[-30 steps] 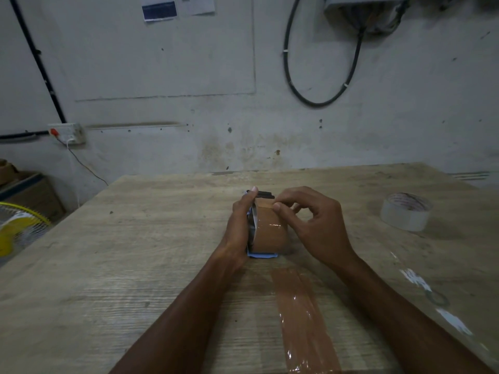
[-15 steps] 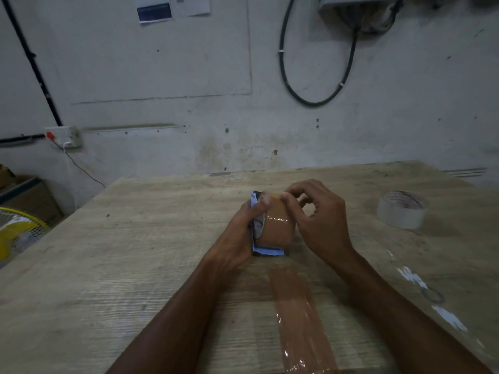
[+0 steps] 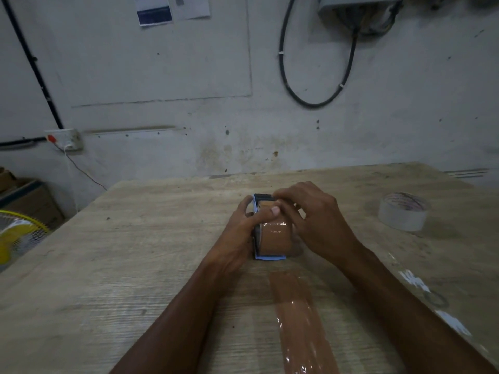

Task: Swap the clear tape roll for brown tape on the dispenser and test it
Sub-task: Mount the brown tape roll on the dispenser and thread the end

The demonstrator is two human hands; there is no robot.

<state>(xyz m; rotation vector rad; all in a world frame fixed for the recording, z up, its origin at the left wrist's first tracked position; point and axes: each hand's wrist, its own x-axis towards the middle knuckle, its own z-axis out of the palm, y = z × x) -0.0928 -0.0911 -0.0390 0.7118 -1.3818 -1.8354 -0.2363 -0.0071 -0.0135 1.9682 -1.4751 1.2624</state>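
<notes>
We count two rolls: one brown tape roll point(image 3: 276, 238) in the dispenser point(image 3: 261, 197) mid-surface, gripped by left hand point(image 3: 240, 236) and right hand point(image 3: 314, 217); one clear tape roll point(image 3: 403, 211) lies well right. One brown strip point(image 3: 299, 317) is stuck to the surface point(image 3: 135, 252); its core's red print is unreadable.

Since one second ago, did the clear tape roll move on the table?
No. The clear tape roll sits at the same spot near the table's far right corner.
</notes>
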